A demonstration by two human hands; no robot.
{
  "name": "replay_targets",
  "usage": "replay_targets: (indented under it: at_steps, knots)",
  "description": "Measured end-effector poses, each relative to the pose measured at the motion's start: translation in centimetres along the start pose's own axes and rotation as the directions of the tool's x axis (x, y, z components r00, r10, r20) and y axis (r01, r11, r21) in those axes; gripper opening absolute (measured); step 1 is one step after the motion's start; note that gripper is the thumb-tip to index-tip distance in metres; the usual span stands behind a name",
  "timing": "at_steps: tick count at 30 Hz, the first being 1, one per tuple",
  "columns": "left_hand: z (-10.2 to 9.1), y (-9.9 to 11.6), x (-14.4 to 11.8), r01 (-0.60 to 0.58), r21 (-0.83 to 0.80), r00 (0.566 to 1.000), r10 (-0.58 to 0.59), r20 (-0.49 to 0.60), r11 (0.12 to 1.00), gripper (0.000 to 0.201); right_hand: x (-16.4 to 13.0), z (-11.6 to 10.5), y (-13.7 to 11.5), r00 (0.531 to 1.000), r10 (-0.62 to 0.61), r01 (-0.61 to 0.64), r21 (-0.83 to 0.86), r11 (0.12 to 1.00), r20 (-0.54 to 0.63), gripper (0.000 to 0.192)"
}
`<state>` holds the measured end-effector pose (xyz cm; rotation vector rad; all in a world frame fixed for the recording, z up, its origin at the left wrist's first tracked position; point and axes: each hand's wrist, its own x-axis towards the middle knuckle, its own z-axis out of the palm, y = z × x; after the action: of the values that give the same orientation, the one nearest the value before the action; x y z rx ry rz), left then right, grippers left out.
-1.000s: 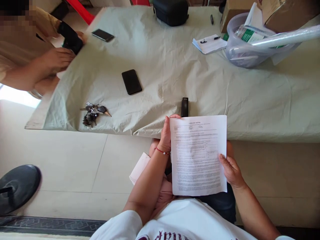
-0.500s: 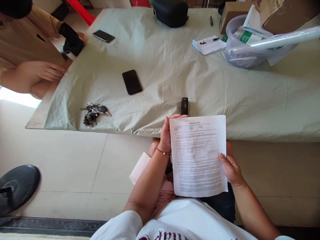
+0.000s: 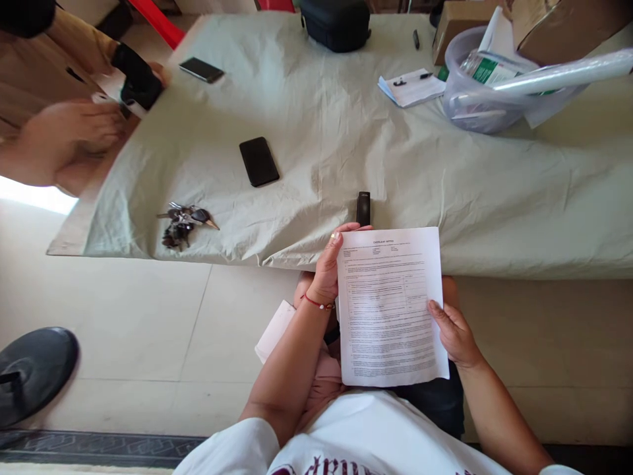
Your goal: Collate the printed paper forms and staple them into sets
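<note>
**Printed sheet held in both hands over the lap**

The sheet (image 3: 390, 307) was held upright-facing toward the camera, just short of the table's near edge and above the person's lap. The left hand (image 3: 327, 267) gripped its upper left edge, fingers curled over the top corner and thumb against the side, closed on the paper. The right hand (image 3: 452, 333) held the lower right edge, thumb laid on the printed face and the other fingers hidden behind the page, likewise closed on it. So the sheet spanned the gap between the two hands, pinned at opposite corners. A red bracelet (image 3: 316, 303) circled the left wrist.

Under the left forearm a second white paper (image 3: 274, 330) showed on the lap. Just beyond the sheet's top edge a small black device (image 3: 363, 208) lay on the table (image 3: 494, 198), which was covered in a pale, wrinkled cloth. Farther out lay a black phone (image 3: 259, 161) and, to its left near the edge, a bunch of keys (image 3: 182, 223). A clipboard with a pen (image 3: 411, 87) and a clear tub (image 3: 475, 92) sat toward the far right, a black case (image 3: 336, 23) at the far edge.

At the far left corner another person's hands (image 3: 74, 128) were at work near a second phone (image 3: 201, 69).
</note>
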<state>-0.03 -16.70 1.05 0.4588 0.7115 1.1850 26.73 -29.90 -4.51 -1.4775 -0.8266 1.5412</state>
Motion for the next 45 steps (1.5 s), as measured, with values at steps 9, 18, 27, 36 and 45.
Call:
replay_targets:
  at_steps: [9, 18, 27, 36, 45]
  knots:
    - [-2.3, -0.5, -1.7, 0.040, 0.287, 0.974, 0.026, -0.225, 0.957, 0.051, 0.0, -0.1, 0.1, 1.000, -0.014, 0.014, -0.066, 0.998, 0.003, 0.060]
    - [-3.7, -1.0, -0.5, 0.117, 0.456, 0.953, 0.030, -0.302, 0.882, 0.040, 0.5, 0.2, -1.1, 0.996, 0.084, -0.084, -0.020, 0.996, 0.020, 0.060]
    - [-1.0, 0.6, 1.3, 0.269, 0.511, 0.920, -0.061, -0.387, 0.816, 0.026, 0.8, 0.3, -1.4, 0.981, 0.167, -0.161, 0.059, 0.985, -0.104, 0.062]
    - [-0.1, 0.7, 1.3, 0.198, 0.818, 0.949, 0.102, -0.297, 0.541, 0.036, 0.6, -0.6, -1.2, 0.981, 0.152, -0.145, 0.071, 0.987, -0.117, 0.066]
    - [0.3, 1.1, 1.7, 0.161, 0.812, 0.970, 0.062, -0.235, 0.562, 0.039, 0.2, -0.9, 0.2, 0.996, 0.032, -0.034, -0.031, 0.999, -0.085, 0.064]
